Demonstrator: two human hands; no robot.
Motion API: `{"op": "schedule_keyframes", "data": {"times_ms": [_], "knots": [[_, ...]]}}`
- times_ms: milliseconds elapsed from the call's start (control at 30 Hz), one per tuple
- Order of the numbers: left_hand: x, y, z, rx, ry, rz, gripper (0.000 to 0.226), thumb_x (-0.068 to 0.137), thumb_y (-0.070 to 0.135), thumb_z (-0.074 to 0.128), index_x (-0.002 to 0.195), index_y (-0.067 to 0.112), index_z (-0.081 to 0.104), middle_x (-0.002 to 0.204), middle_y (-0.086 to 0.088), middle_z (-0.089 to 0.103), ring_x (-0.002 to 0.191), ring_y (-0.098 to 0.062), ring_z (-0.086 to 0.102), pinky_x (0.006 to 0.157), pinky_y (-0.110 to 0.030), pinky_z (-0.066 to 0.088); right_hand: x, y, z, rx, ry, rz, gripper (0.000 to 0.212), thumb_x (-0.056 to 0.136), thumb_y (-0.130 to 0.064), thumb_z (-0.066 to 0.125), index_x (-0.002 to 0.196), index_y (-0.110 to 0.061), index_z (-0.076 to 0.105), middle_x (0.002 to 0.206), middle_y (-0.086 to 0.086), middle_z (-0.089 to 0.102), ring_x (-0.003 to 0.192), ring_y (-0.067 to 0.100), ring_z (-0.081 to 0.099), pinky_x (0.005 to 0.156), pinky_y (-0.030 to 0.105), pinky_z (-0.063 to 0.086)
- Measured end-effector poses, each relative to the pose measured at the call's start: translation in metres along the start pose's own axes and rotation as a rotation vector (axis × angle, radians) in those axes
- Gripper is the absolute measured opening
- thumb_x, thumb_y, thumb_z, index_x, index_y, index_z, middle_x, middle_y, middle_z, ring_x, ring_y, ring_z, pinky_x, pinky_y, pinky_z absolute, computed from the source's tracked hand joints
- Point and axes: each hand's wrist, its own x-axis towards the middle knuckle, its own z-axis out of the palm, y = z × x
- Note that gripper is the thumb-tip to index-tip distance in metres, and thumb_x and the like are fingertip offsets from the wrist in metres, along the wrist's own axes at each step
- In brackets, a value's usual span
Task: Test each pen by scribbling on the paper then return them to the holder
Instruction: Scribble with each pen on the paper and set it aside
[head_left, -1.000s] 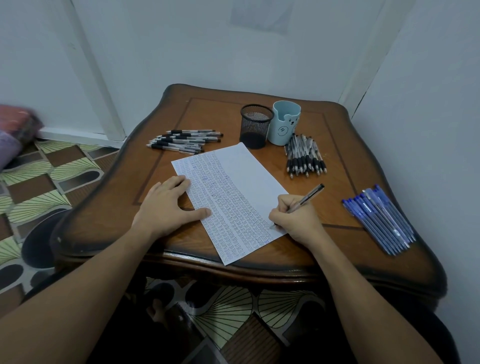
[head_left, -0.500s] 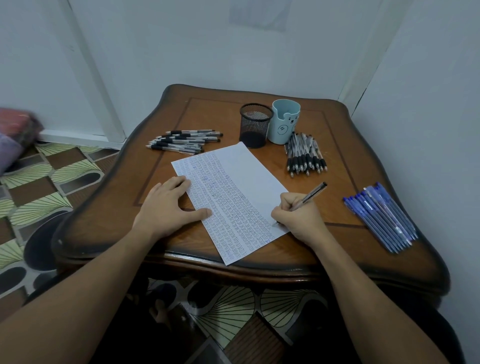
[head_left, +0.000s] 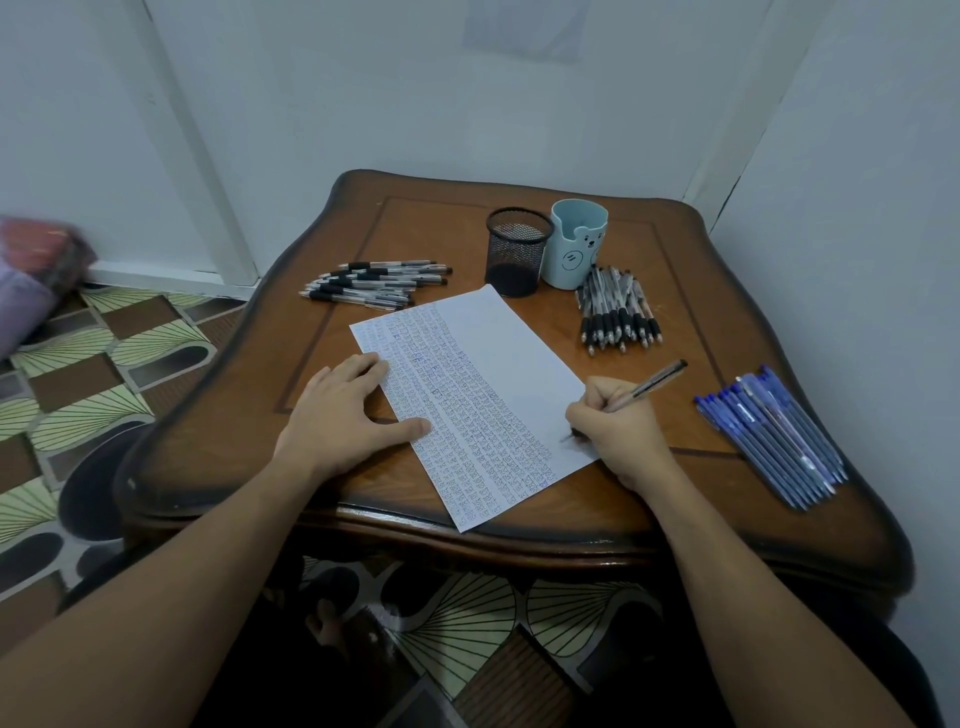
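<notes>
A white sheet of paper, mostly covered in rows of small scribbles, lies slanted on the wooden table. My left hand lies flat on the paper's left edge. My right hand grips a clear pen with its tip on the paper's right edge. A black mesh holder and a light blue bear mug stand at the back. Loose pens lie in three groups: black-grip ones on the left, black-grip ones by the mug, blue ones at the right.
The table sits in a corner between white walls; the right wall runs close beside the blue pens. Patterned floor tiles show to the left and below the table. A pinkish bundle lies at the far left.
My right hand has shifted the pen slightly along the paper's right edge while writing. My left hand and the paper have stayed where they were.
</notes>
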Motion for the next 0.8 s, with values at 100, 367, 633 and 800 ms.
{"op": "schedule_keyframes", "data": {"times_ms": [100,367,633,800], "knots": [[0.001,-0.002,0.001,0.005,0.003,0.002,0.121,0.053,0.096,0.033,0.15,0.024,0.033,0.158,0.007,0.023,0.144,-0.01,0.019,0.12,-0.037,0.005,0.002,-0.004,-0.003,0.192,0.042,0.059,0.044,0.085,0.014,0.055,0.052,-0.014,0.045,0.051,0.0,0.05,0.049,0.009,0.046,0.049,0.02,0.043],[0.001,-0.002,0.001,0.001,0.005,0.013,0.123,0.052,0.097,0.031,0.15,0.022,0.033,0.158,0.007,0.024,0.145,-0.01,0.019,0.12,-0.037,0.005,0.001,-0.014,0.0,0.301,0.057,0.166,0.047,0.106,-0.048,0.022,0.102,-0.014,0.055,0.043,-0.002,0.039,0.04,0.013,0.032,0.045,0.028,0.026],[0.002,-0.005,0.003,0.006,0.001,0.01,0.123,0.053,0.099,0.029,0.15,0.023,0.032,0.158,0.009,0.023,0.144,-0.009,0.018,0.12,-0.037,0.005,0.002,-0.019,0.005,0.119,0.068,0.133,0.032,0.109,-0.032,0.031,0.102,-0.013,0.056,0.044,0.0,0.044,0.04,0.014,0.035,0.046,0.031,0.029],[0.002,-0.005,0.002,-0.006,-0.006,0.012,0.125,0.052,0.099,0.028,0.15,0.023,0.031,0.158,0.009,0.022,0.145,-0.009,0.017,0.12,-0.036,0.004,0.003,-0.021,0.004,0.203,0.062,0.159,0.025,0.107,-0.027,0.04,0.093,-0.012,0.053,0.045,0.001,0.043,0.036,0.015,0.033,0.043,0.03,0.023]]}}
